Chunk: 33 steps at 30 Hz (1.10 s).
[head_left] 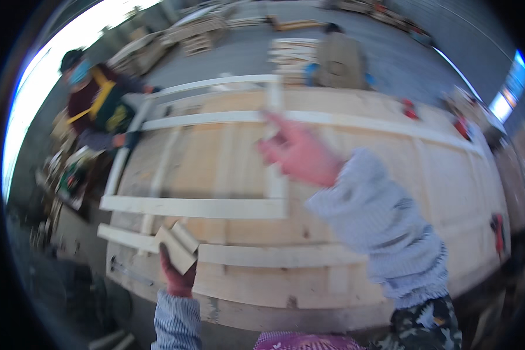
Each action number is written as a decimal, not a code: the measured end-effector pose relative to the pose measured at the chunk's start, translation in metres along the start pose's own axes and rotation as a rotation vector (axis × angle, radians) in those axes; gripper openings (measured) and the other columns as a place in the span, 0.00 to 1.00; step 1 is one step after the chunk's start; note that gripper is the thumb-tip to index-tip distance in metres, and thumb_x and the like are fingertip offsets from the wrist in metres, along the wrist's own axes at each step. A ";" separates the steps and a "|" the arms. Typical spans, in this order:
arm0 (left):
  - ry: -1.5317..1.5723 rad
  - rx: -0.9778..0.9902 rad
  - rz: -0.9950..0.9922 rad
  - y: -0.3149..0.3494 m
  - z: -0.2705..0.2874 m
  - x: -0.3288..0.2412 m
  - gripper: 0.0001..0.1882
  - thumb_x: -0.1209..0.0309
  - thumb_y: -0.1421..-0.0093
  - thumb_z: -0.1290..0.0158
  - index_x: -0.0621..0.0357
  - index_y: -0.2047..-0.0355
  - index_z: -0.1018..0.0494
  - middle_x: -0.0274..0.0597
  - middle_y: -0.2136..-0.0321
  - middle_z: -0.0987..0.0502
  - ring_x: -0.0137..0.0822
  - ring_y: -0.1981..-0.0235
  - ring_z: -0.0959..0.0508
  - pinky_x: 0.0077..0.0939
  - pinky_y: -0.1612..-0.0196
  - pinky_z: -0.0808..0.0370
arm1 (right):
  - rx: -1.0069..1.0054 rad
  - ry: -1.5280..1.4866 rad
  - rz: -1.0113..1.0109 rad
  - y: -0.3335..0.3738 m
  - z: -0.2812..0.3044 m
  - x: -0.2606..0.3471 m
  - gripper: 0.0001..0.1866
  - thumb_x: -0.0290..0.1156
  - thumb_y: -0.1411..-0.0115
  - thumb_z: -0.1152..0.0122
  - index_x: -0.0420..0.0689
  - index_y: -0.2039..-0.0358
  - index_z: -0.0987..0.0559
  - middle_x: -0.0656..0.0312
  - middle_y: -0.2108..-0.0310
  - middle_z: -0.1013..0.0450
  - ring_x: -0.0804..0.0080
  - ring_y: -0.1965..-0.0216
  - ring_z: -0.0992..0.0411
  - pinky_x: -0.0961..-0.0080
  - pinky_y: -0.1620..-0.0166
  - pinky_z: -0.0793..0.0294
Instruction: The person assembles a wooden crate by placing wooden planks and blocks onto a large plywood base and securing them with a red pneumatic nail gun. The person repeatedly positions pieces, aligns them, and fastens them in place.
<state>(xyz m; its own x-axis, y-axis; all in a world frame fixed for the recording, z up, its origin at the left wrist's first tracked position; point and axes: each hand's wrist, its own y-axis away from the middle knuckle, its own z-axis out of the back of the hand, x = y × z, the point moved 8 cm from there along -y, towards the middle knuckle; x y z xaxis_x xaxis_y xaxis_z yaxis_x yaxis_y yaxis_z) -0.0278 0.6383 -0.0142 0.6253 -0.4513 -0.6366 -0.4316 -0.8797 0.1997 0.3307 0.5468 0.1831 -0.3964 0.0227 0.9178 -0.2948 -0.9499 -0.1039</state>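
Observation:
My left hand point(176, 273) is closed around tan wood blocks point(179, 246), two short pieces side by side as far as I can see. They are above the near edge of the worktable. My right hand point(300, 153) is blurred by motion over the right end of a pale wooden frame point(216, 207). Its index finger stretches toward the frame's upper corner and stands apart from the other fingers; nothing shows in it. Under the frame lies a larger slatted wooden frame point(286, 255) with long rails.
Across the table point(321, 309), a masked co-worker point(102, 99) holds the small frame's left side. Another person point(339, 61) is at the far side by stacked boards point(291, 55). Red tools point(410, 109) lie far right, and a red-handled tool point(497, 233) lies at the right edge.

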 end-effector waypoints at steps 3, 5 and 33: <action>0.003 0.083 0.152 0.088 -0.043 0.067 0.29 0.47 0.37 0.50 0.49 0.42 0.33 0.41 0.50 0.26 0.42 0.49 0.27 0.44 0.41 0.33 | 0.140 -0.028 0.090 0.159 -0.018 -0.029 0.27 0.39 0.38 0.42 0.48 0.40 0.32 0.56 0.73 0.24 0.65 0.72 0.24 0.66 0.64 0.26; 0.013 0.163 0.287 0.148 -0.067 0.125 0.27 0.47 0.38 0.49 0.51 0.46 0.30 0.42 0.53 0.24 0.41 0.52 0.25 0.45 0.41 0.33 | 0.088 0.121 0.009 0.287 -0.019 -0.075 0.27 0.38 0.40 0.43 0.45 0.42 0.31 0.49 0.71 0.24 0.55 0.67 0.24 0.63 0.62 0.27; -0.714 0.633 1.152 0.567 -0.393 0.863 0.44 0.30 0.40 0.65 0.55 0.39 0.39 0.47 0.47 0.28 0.45 0.48 0.26 0.40 0.44 0.28 | -1.358 -0.262 -1.024 1.156 0.390 -0.362 0.17 0.32 0.39 0.45 0.36 0.52 0.24 0.58 0.64 0.22 0.75 0.62 0.25 0.76 0.55 0.27</action>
<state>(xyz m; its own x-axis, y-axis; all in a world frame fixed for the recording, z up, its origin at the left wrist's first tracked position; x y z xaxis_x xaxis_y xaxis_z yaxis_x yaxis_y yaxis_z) 0.5224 -0.3092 -0.1580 -0.6059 -0.5034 -0.6161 -0.7737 0.1923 0.6037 0.4726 -0.6814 -0.1199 0.5084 0.2255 0.8311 -0.8396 0.3443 0.4202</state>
